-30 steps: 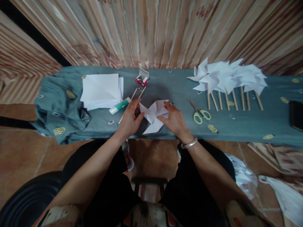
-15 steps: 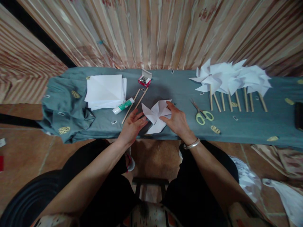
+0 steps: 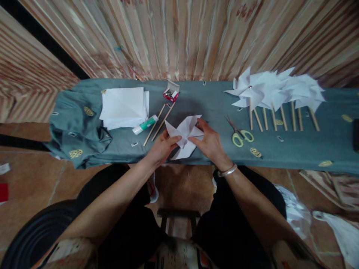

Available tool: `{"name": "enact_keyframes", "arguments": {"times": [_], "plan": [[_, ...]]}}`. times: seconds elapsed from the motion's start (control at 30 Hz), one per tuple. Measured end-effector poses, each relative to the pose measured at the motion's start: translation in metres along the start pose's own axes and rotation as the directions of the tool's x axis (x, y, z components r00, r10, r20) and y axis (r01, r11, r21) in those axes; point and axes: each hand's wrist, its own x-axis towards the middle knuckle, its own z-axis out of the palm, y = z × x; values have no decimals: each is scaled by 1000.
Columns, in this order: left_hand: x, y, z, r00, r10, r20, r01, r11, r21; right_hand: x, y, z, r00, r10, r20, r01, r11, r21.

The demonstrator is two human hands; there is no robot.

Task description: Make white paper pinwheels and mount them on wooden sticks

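Note:
A white paper pinwheel (image 3: 185, 129) with folded blades is held between both hands over the near edge of the cloth-covered table. My left hand (image 3: 164, 147) grips its left side, thumb on top and the other fingers partly hidden beneath. On the other side my right hand (image 3: 209, 144) pinches it, thumb near the centre and fingers at the right blade. Two thin wooden sticks (image 3: 163, 121) lie just beyond my left hand, beside a green and white glue stick (image 3: 145, 124). Scissors with light green handles (image 3: 238, 136) rest to the right of my right hand.
A stack of white paper (image 3: 123, 106) lies at the left of the grey-green tablecloth (image 3: 207, 98). Behind the sticks stands an open red box (image 3: 170, 93) of small metal pins. Several finished pinwheels on sticks (image 3: 276, 89) overlap at the right. A pleated curtain (image 3: 185, 41) hangs behind.
My left hand has moved right and closed on the pinwheel's left side, its thumb now on top. My right hand keeps its hold in about the same place.

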Motion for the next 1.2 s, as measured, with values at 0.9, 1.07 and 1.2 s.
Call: {"name": "enact_keyframes", "arguments": {"times": [0.9, 1.07, 1.2], "plan": [[-1, 1, 22, 991, 50, 121, -47, 998, -31, -1, -13, -28, 988, 42, -147, -38, 999, 34], [1, -5, 27, 994, 51, 94, -54, 998, 24, -1, -13, -30, 981, 32, -190, -26, 999, 34], [4, -10, 26, 990, 138, -9, -136, 982, 133, -2, -16, -28, 985, 15, -171, -12, 1000, 17]]}}
